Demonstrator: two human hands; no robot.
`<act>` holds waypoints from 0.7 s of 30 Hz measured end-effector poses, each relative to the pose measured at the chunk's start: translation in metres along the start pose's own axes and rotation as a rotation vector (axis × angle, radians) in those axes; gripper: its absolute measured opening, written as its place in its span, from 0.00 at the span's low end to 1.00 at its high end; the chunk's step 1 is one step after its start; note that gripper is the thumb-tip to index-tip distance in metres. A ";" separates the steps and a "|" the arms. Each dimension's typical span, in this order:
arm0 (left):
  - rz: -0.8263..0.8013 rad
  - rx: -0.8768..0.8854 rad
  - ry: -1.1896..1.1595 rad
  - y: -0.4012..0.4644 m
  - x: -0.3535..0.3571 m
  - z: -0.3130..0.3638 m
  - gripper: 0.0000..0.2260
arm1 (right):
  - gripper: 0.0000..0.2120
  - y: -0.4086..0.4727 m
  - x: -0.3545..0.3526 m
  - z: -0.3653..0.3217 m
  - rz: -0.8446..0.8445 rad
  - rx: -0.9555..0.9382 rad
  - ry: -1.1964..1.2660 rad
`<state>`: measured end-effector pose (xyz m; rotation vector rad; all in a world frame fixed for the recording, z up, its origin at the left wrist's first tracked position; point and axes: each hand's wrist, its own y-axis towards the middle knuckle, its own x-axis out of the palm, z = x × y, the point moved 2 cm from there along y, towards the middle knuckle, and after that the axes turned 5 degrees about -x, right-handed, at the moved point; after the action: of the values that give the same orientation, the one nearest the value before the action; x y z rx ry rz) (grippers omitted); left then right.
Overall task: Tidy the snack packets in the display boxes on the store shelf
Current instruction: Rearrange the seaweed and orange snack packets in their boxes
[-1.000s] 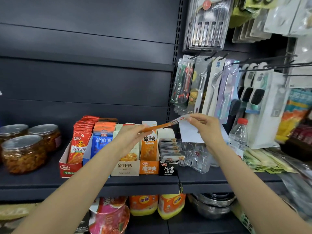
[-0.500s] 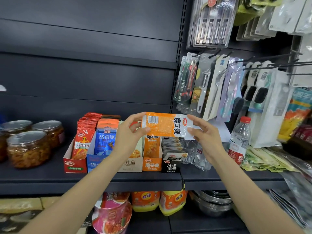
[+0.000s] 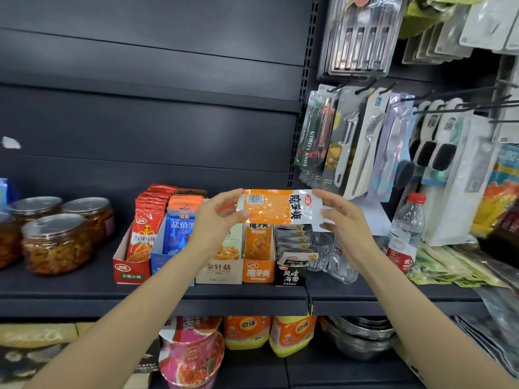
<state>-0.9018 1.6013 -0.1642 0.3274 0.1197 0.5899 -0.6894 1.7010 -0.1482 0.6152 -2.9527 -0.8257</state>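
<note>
Orange konjac snack packet [image 3: 276, 206] held flat, pinched at 9 by left hand [image 3: 216, 220], at 3 by right hand [image 3: 341, 223]. Mid-sort; next likely upright into matching orange display box [image 3: 257, 272] at 6.

Bright, even light falls from above, with glare on the clear plastic jar lids [image 3: 52, 223]. Wide-angle distortion bends the dark metal shelf [image 3: 84, 293] edges; corners look soft and blurred.

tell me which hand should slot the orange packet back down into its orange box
Left, probably. The orange packet is held sideways by both hands above the orange box. The left hand grips the barcode end and sits closer to the box; the right hand hangs over the glass cups.
</note>
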 end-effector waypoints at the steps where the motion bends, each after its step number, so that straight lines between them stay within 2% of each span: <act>1: -0.003 -0.043 -0.019 0.002 -0.002 -0.003 0.16 | 0.18 0.001 0.002 -0.002 -0.016 0.015 0.024; 3: -0.033 -0.137 -0.068 0.005 -0.006 -0.010 0.13 | 0.17 0.000 0.005 -0.006 -0.045 -0.012 0.013; 7: -0.061 -0.289 -0.145 0.010 -0.010 -0.018 0.10 | 0.11 0.005 0.009 -0.011 -0.051 -0.209 -0.267; 10: -0.094 -0.322 -0.145 0.013 -0.009 -0.020 0.07 | 0.08 0.011 0.014 -0.014 -0.030 -0.256 -0.320; 12: -0.096 -0.314 -0.114 0.017 -0.008 -0.022 0.09 | 0.05 0.017 0.018 -0.015 -0.017 -0.271 -0.358; 14: -0.066 -0.223 0.084 0.021 -0.011 -0.025 0.11 | 0.04 0.023 0.020 -0.014 0.021 -0.296 -0.453; 17: -0.066 0.053 0.634 0.025 -0.020 -0.035 0.14 | 0.03 0.031 0.023 -0.011 0.051 -0.337 -0.630; 21: -0.111 0.181 1.003 0.032 -0.030 -0.048 0.27 | 0.04 0.034 0.035 -0.008 -0.041 -0.388 -0.824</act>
<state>-0.9532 1.6220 -0.1976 0.1714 1.1536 0.5892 -0.7333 1.7101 -0.1277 0.3615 -3.2438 -2.0043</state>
